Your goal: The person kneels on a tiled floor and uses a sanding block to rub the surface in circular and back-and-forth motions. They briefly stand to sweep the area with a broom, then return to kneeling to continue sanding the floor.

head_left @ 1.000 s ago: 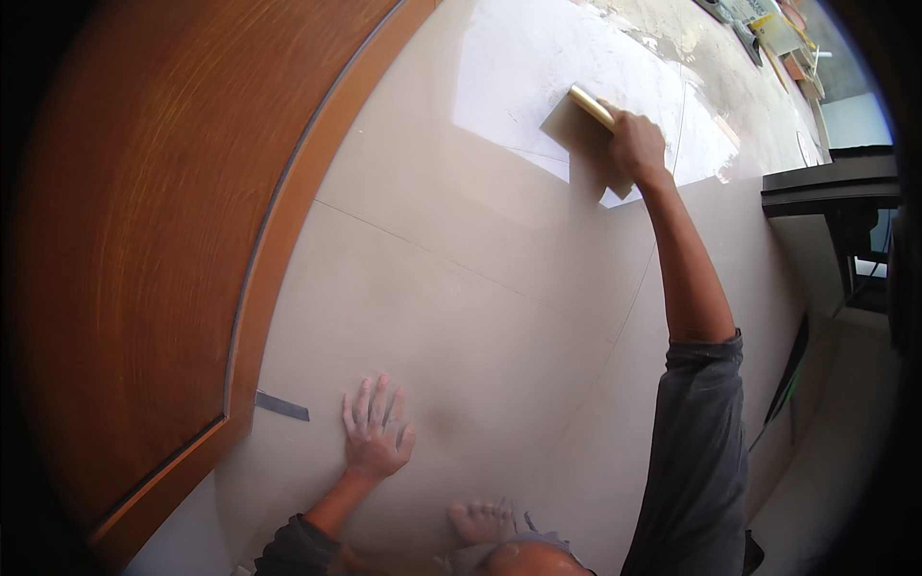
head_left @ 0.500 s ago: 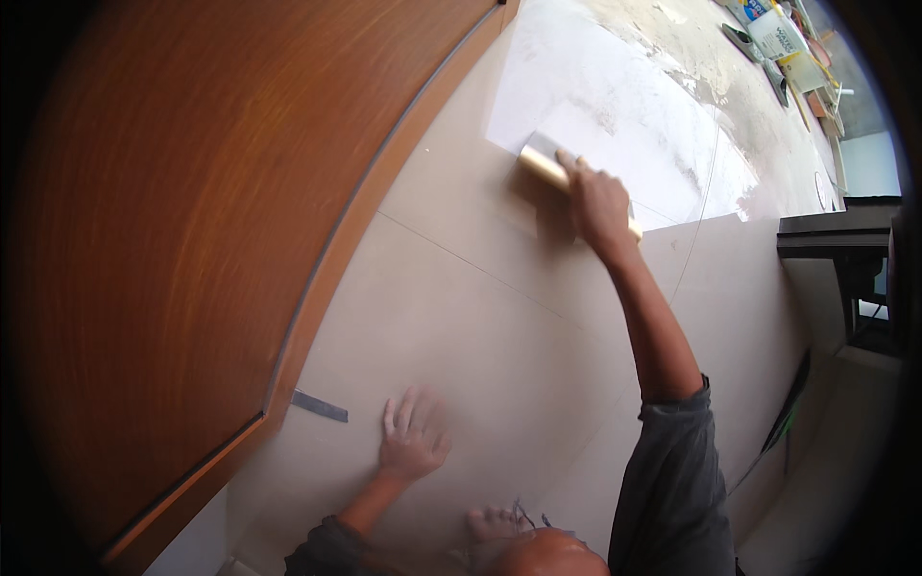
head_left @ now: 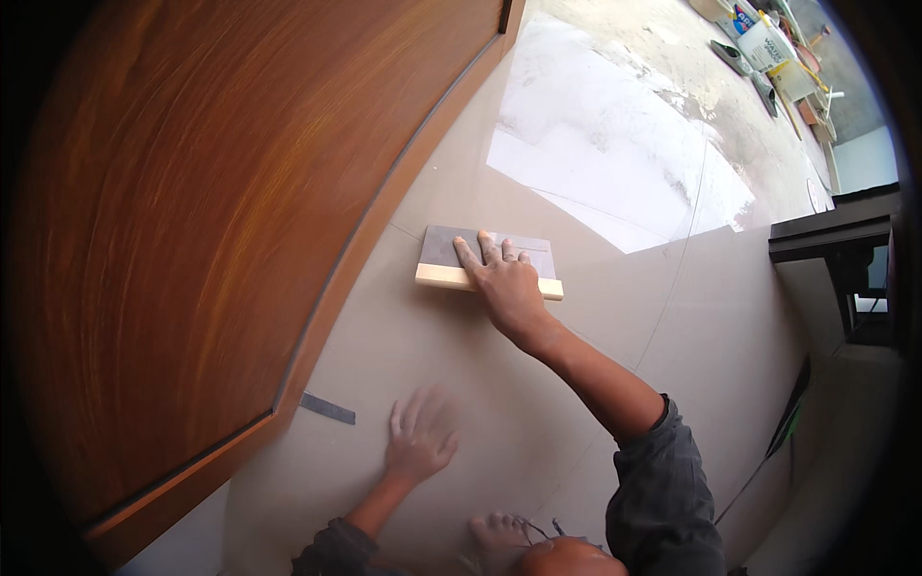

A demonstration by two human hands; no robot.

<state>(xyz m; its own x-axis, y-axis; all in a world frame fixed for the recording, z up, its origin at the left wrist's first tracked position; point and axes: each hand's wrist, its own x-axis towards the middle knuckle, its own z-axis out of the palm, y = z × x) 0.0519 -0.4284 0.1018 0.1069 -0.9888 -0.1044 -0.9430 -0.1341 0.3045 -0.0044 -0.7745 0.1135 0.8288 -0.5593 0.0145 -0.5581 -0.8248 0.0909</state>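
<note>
My right hand (head_left: 504,293) presses on a flat scraper with a grey blade (head_left: 447,248) and a pale wooden edge bar, lying on the beige tiled floor (head_left: 672,326) in the middle of the view, fingers over the blade and gripping it. Lower left, my left hand (head_left: 418,437) rests on the tiles with fingers spread and nothing in it, its fingertips partly blurred. A short grey strip (head_left: 328,408) lies left of it, beside the wooden door panel (head_left: 192,211). My bare toes (head_left: 499,528) show at the bottom.
The wooden panel fills the left side. A bright, streaked patch (head_left: 595,144) covers the upper floor. At the upper right are white buckets (head_left: 768,43), grey footwear (head_left: 730,58) and assorted tools. A dark frame (head_left: 826,230) stands at the right, with a dark strip (head_left: 792,403) below it.
My right hand has swept the scraper down and toward the left, out of the bright patch onto the nearer tiles. My left hand still rests flat. The view has shifted slightly.
</note>
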